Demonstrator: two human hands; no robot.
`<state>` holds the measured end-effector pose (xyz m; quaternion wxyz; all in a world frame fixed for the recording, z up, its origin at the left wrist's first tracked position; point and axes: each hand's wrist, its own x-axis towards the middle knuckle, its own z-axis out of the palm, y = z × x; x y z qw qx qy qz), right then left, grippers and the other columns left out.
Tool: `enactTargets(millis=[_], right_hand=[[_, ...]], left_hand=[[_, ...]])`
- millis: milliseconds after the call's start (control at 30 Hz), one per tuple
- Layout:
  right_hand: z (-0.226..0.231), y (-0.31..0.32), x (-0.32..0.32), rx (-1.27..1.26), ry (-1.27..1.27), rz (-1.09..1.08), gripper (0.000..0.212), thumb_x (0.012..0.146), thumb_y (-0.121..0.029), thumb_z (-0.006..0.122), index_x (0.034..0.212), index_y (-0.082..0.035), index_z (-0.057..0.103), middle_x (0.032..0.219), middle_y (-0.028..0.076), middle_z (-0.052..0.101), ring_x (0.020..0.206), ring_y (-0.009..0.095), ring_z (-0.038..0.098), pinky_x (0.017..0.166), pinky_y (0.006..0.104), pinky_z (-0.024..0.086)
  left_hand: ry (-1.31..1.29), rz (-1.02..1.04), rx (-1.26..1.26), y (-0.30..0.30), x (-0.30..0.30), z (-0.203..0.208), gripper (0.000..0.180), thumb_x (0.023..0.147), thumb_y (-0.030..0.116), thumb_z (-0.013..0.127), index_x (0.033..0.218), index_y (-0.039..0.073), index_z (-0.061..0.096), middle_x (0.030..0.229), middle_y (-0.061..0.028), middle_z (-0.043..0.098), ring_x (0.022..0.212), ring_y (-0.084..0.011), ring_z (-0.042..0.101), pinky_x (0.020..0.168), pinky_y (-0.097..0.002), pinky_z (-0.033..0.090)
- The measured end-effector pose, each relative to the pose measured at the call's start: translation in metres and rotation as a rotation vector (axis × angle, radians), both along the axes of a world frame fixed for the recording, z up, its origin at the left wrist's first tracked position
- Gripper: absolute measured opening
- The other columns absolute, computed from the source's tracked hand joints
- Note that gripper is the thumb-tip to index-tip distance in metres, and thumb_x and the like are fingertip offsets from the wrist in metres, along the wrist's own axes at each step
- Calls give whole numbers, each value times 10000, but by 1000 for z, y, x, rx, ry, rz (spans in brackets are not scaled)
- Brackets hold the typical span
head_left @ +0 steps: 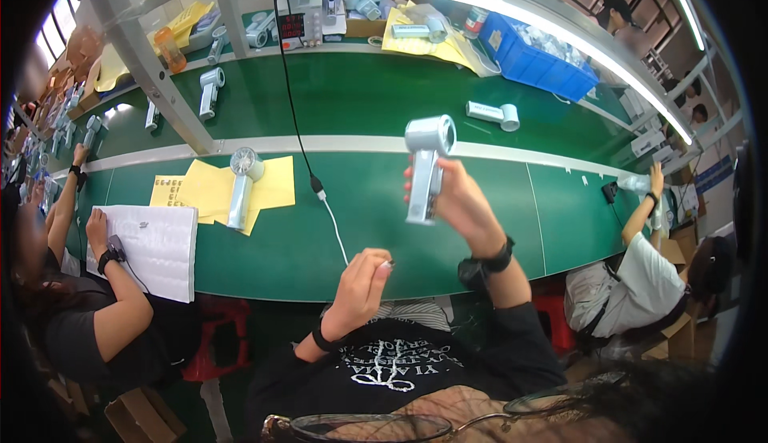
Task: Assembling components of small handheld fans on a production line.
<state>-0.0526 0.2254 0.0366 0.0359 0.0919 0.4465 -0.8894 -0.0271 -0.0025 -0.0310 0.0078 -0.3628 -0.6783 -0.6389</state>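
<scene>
Handheld fan (426, 167), pale grey, stands upright above the green surface (448, 235), head up and handle down in the grasping right hand (460, 203), while the left hand (364, 283) is loosely curled, holding nothing visible; a blue bin (532, 59) holds clear-bagged parts.

Black wristbands (483, 264), black printed shirt (400, 367)

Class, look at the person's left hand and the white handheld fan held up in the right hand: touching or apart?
Apart. The head view shows green table between the left hand and the fan.
</scene>
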Motion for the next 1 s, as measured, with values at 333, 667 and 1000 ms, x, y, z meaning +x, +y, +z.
enactTargets(millis=[333, 667, 1000], right_hand=[[-33, -65, 57, -183, 59, -138, 462, 1033, -314, 382, 1313, 54, 383, 1269, 198, 519, 1134, 294, 562, 997, 522, 474], [-30, -69, 74, -78, 181, -182, 530, 926, -134, 597, 1351, 10, 315, 1248, 242, 520, 1187, 371, 535, 977, 583, 474], [-28, -67, 81, -44, 248, -181, 517, 851, -7, 653, 1281, 26, 367, 1151, 212, 594, 1097, 360, 605, 930, 507, 532]], left_hand=[[150, 136, -103, 2, 13, 15, 53, 879, 35, 598, 864, -6, 568, 767, -128, 557, 691, -318, 528, 626, -386, 407], [38, 70, -171, -4, 20, 11, 22, 866, -10, 588, 861, -31, 588, 763, -132, 593, 678, -283, 565, 619, -343, 429], [-103, -68, -109, -12, 18, 9, 62, 853, -17, 594, 911, -38, 600, 889, -162, 637, 794, -340, 611, 712, -371, 478]])
